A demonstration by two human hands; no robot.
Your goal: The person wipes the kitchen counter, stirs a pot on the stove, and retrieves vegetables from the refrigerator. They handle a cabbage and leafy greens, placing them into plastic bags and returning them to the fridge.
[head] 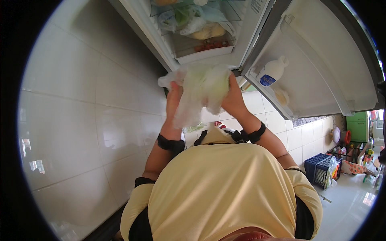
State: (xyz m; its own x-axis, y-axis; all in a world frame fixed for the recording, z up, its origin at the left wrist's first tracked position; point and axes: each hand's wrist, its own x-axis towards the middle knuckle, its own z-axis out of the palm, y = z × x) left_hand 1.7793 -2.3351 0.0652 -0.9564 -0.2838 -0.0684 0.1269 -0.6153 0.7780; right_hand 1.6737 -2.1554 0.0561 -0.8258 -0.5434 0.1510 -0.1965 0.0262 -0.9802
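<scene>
Between my hands is a cloudy plastic bag (205, 84) with something pale green inside, blurred, perhaps a leafy vegetable. My left hand (174, 98) grips its left side with the thumb up. On the opposite side my right hand (235, 98) holds the bag, its fingers partly hidden behind the plastic. Just beyond the bag stands an open refrigerator (208, 58). On its shelf lie bagged green vegetables (184, 16) and a bag of something yellowish (209, 31). Reddish produce (211, 45) rests in the white-fronted bottom drawer.
The refrigerator door (307, 60) is swung out to the right, with a white bottle (273, 71) on its rack. White tiled wall (120, 126) runs along my left. Something green in plastic (194, 127) lies low near my feet. A blue plastic crate (321, 168) stands farther right.
</scene>
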